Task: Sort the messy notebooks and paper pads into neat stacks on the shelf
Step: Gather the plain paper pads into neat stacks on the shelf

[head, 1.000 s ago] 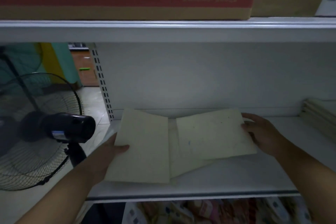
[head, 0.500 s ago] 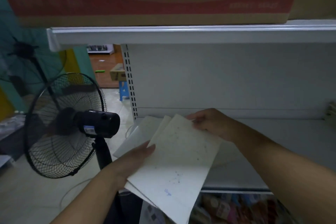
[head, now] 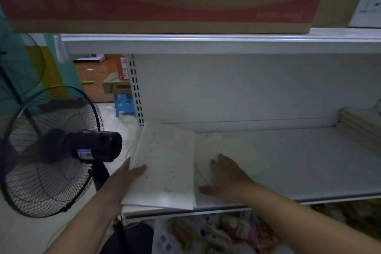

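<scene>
A small stack of pale cream notebooks (head: pixel 165 167) lies at the left end of the white shelf (head: pixel 309 171). My left hand (head: pixel 119 187) grips its left edge, thumb on top of the cover. More cream pads (head: pixel 243 150) lie skewed just to the right of it. My right hand (head: pixel 224 177) rests on them with fingers spread flat. A neat pile of similar pads (head: pixel 360 128) sits at the shelf's far right end.
A black standing fan (head: pixel 53 150) stands close to the shelf's left end. A red and tan cardboard box (head: pixel 165 0) sits on the shelf above. Packaged goods (head: pixel 226 233) fill the shelf below. A blue stool (head: pixel 123 105) and boxes stand on the floor behind.
The notebooks lifted off the shelf half a second ago now lie flat at its left end. My right hand has moved from the top notebook's far edge onto the pads to the right.
</scene>
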Available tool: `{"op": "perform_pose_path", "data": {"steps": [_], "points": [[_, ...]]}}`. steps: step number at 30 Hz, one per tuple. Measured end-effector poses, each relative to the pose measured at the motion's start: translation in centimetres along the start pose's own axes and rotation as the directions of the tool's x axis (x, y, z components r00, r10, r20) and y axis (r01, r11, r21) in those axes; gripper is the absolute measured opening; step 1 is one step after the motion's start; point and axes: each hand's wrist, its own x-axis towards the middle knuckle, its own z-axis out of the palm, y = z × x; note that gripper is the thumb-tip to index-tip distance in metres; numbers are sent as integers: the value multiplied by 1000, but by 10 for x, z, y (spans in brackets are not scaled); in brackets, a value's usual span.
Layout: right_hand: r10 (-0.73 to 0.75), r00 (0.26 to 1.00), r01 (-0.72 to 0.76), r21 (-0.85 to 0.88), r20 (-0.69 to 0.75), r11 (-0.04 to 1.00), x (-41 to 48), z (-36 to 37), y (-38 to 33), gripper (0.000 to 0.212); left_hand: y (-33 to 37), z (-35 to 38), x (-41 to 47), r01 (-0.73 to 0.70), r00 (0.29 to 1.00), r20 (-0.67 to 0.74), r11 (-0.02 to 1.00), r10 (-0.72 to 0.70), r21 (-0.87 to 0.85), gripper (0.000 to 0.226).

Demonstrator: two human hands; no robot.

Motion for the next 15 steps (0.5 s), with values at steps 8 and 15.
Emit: {"op": "perform_pose_path", "data": {"steps": [8,15], "points": [[-122,984,122,12,132,993,-26,-14,42,100,-3,3,-4,51,998,49,999,-51,7,57],[-136,986,123,134,93,983,-54,-27,85,46,0,34,-11,-1,999,44,999,-1,46,43]]}}
